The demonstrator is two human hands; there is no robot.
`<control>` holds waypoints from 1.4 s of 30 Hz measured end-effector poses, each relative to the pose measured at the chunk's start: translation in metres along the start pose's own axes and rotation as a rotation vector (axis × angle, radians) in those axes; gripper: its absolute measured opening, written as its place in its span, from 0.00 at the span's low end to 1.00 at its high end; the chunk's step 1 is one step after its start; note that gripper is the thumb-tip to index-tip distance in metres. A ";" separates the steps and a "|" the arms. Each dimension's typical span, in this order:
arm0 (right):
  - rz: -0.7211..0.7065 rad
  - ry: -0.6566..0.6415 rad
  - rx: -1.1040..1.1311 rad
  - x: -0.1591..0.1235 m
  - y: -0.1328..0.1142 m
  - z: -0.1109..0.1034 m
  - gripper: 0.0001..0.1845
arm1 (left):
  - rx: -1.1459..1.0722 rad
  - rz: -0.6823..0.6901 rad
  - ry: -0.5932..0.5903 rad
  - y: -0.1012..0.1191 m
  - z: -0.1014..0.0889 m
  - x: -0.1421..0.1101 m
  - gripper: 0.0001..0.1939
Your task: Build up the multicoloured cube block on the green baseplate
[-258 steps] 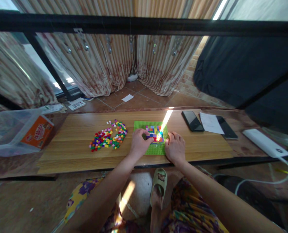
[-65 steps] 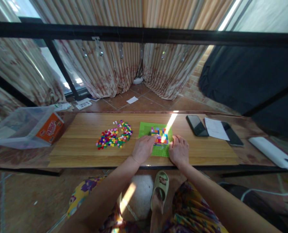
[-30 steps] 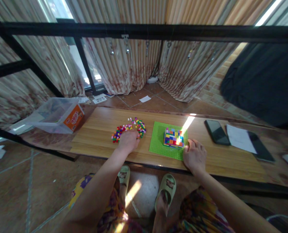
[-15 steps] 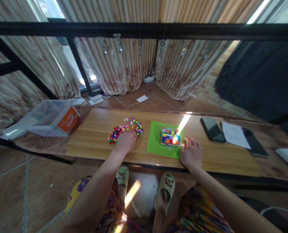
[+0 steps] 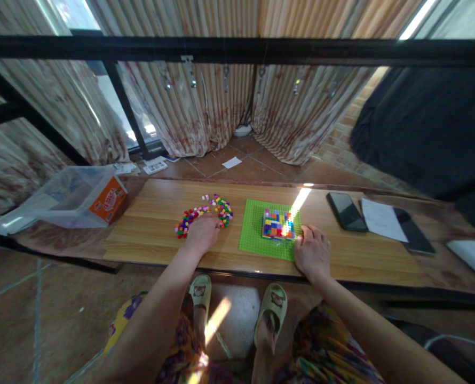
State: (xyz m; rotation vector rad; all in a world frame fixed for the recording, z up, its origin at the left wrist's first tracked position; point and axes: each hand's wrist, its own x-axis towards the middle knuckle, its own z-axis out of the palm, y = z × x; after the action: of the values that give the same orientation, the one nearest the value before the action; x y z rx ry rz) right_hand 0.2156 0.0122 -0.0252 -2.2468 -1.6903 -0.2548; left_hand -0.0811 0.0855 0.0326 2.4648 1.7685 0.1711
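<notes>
My left hand [image 5: 203,232] is over a loose pile of small toy bricks [image 5: 187,217] in many colours, on the left part of the wooden tabletop. Its fingers are curled together at the near side of the pile, and whatever is between the fingertips is hidden. A green studded baseplate [image 5: 248,240] lies to the right of the pile. On it stands a low rectangular block built of coloured bricks [image 5: 278,224], with a strip of sunlight across its right side. My right hand [image 5: 314,252] grips the baseplate's near right edge, fingers bent beside the built block.
A clear plastic box [image 5: 67,200] with an orange label stands left of the wooden board [image 5: 141,234]. Towards the right lie a black phone [image 5: 346,212], a white paper [image 5: 382,219] and a dark flat device [image 5: 416,232]. A black metal bar [image 5: 237,52] crosses beyond the table.
The whole view has shifted slightly. My left hand stays low at the brick pile, its fingers moved a little. My right hand keeps its place at the baseplate's edge.
</notes>
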 end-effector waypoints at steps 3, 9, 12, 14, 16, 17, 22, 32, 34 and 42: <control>0.001 0.002 0.009 0.000 0.000 0.001 0.19 | -0.080 0.016 0.048 0.002 -0.004 0.001 0.07; 0.015 0.016 0.014 0.000 0.000 0.002 0.19 | -0.482 0.142 0.182 0.024 -0.006 0.005 0.07; 0.025 0.013 0.003 0.001 -0.001 0.001 0.18 | -0.654 0.230 0.231 0.046 0.000 0.005 0.05; 0.027 0.007 -0.005 0.001 -0.002 0.000 0.18 | -0.710 0.267 0.222 0.061 0.005 0.005 0.05; 0.028 0.001 -0.006 0.001 -0.003 -0.001 0.18 | -0.720 0.299 0.194 0.072 0.007 0.005 0.07; 0.030 -0.001 -0.005 0.001 -0.003 -0.002 0.18 | -0.712 0.314 0.183 0.076 0.008 0.005 0.08; 0.034 0.001 0.005 0.001 -0.004 -0.003 0.18 | -0.604 0.326 0.166 0.089 0.008 0.008 0.10; 0.035 -0.005 0.028 0.001 -0.005 -0.004 0.18 | -0.557 0.200 0.030 0.104 0.010 0.013 0.20; 0.038 -0.005 0.032 0.001 -0.005 -0.004 0.18 | -0.572 0.189 0.026 0.104 0.011 0.014 0.22; 0.042 -0.012 0.034 0.000 -0.005 -0.004 0.19 | -0.666 0.157 0.084 0.106 0.019 0.011 0.27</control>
State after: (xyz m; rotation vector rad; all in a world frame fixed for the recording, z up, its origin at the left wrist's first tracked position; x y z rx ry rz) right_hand 0.2112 0.0125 -0.0207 -2.2610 -1.6396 -0.2015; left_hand 0.0247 0.0621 0.0298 2.1073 1.2535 0.7490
